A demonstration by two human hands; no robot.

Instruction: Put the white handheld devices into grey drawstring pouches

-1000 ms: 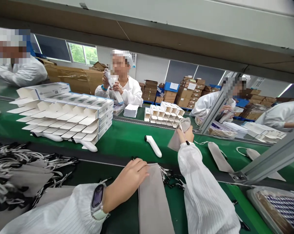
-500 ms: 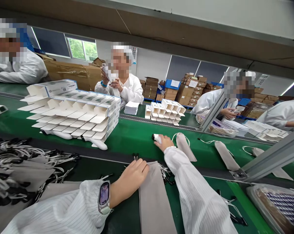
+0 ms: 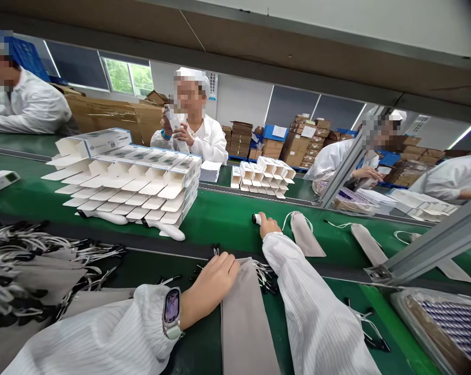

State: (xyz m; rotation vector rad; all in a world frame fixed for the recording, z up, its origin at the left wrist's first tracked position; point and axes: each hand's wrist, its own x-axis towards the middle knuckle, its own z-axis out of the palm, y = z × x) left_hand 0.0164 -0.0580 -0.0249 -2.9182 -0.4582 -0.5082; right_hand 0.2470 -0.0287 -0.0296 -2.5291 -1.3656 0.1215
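Head view: the right hand (image 3: 269, 226) has its fingers closed around a white handheld device (image 3: 258, 219) over the green belt (image 3: 223, 208), only the black-tipped end showing. Left hand (image 3: 210, 284) lies over the upper end of a flat gray pouch (image 3: 247, 323), fingers together and slightly bent — whether they pinch the cloth, I cannot tell. White cords (image 3: 263, 271) bunch beside that end of the pouch. Just right of the right hand, a corded bag (image 3: 307, 234) lies on the belt. Further left stand stacked open cartons (image 3: 153, 182) — two more devices (image 3: 168, 229) lie against their near side.
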